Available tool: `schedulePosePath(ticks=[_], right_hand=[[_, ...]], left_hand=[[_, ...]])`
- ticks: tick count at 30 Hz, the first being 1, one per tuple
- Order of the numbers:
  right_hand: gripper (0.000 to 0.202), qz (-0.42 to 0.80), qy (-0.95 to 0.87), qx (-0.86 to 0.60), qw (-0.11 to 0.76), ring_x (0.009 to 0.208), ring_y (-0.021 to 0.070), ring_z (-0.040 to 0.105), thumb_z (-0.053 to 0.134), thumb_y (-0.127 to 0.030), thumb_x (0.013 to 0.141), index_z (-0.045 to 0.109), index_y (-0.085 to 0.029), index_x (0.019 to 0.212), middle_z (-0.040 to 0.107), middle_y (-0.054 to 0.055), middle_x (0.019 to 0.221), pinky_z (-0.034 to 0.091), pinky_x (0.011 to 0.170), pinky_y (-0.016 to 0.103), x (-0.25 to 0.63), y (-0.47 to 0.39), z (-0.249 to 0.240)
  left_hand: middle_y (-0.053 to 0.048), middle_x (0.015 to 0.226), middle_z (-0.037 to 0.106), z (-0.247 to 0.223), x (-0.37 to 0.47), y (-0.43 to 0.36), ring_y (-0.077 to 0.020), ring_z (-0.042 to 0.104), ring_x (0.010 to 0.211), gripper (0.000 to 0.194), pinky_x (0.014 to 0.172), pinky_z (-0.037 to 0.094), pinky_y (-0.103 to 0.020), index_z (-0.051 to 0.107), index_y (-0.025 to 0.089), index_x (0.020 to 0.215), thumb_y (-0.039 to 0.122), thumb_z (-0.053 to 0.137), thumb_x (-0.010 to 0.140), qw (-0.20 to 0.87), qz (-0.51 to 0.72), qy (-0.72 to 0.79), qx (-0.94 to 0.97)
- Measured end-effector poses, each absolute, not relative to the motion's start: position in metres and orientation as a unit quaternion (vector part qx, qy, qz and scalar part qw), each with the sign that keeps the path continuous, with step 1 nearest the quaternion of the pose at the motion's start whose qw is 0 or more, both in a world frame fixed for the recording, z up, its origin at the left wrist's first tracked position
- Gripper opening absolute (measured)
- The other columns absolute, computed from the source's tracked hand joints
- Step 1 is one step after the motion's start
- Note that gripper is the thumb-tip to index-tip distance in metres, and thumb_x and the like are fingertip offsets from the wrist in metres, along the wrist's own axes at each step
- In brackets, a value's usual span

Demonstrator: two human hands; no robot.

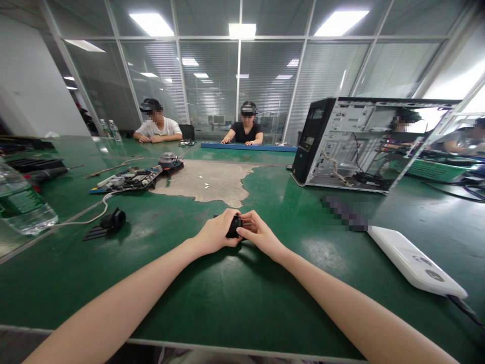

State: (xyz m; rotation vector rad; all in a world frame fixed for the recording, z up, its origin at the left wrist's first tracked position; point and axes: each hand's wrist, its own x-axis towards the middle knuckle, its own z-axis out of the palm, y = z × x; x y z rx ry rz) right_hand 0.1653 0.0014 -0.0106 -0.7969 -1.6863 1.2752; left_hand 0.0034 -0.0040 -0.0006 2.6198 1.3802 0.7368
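Note:
Both hands meet over the green table, around a small black part (234,228) with a rounded side. My left hand (214,231) wraps it from the left, its palm covering much of it. From the right, my right hand (261,233) pinches its edge with thumb and fingertips. The fingers hide most of the part, so its exact kind cannot be made out. To the left lies another black piece (112,221), with a round end and a flat slotted plate.
An opened computer case (314,141) stands at right, with a white power bank (415,260) nearer me. A circuit board (127,180), a cable (89,220) and a water bottle (25,202) are at left. Two people (161,126) sit opposite; others are behind the case.

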Motion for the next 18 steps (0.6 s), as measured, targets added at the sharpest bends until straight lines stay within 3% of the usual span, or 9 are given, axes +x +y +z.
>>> schedulePosePath(ticks=[6, 18], right_hand=[[0.024, 0.526, -0.66, -0.322, 0.43, 0.072, 0.0107, 0.054, 0.055, -0.035, 0.072, 0.044, -0.021, 0.088, 0.051, 0.002, 0.093, 0.047, 0.066, 0.029, 0.1644, 0.0014, -0.0118], [0.031, 0.511, -0.666, -0.351, 0.415, 0.078, 0.0132, 0.054, 0.056, -0.036, 0.071, 0.048, -0.02, 0.096, 0.052, 0.004, 0.092, 0.047, 0.07, 0.031, 0.1647, 0.0031, -0.0113]], left_hand=[[-0.007, 0.11, 0.045, -0.002, 0.0035, -0.0038, -0.0216, 0.053, 0.092, 0.054, 0.074, 0.044, -0.033, 0.03, 0.021, 0.112, 0.036, 0.056, 0.067, 0.043, 0.248, 0.448, 0.858], [-0.006, 0.11, 0.046, -0.0021, 0.004, -0.0026, -0.0214, 0.053, 0.092, 0.054, 0.074, 0.043, -0.033, 0.032, 0.021, 0.112, 0.035, 0.057, 0.066, 0.049, 0.247, 0.453, 0.855]])
